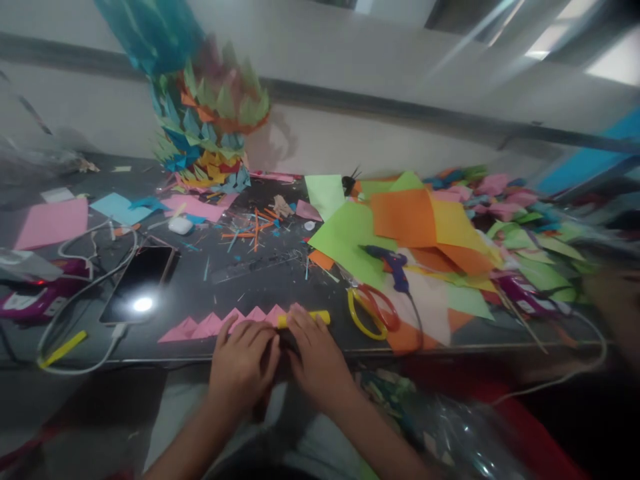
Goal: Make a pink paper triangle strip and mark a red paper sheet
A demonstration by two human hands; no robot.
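A row of pink paper triangles, folded into points and joined in a strip, lies along the table's front edge. My left hand curls its fingers over the strip's middle, pressing on it. A short yellow tube lies across the strip's right end; whether it is rolled paper cannot be made out. My right hand has its fingers wrapped over this tube, close beside my left hand. The fingertips and the strip's right end are partly hidden. Right of my hand rest scissors with red and yellow handles.
A blue glue gun lies on orange and green paper sheets. At left are a phone with a cable and a purple power strip. A tall folded-paper model stands behind paper scraps. Someone's arm shows at right.
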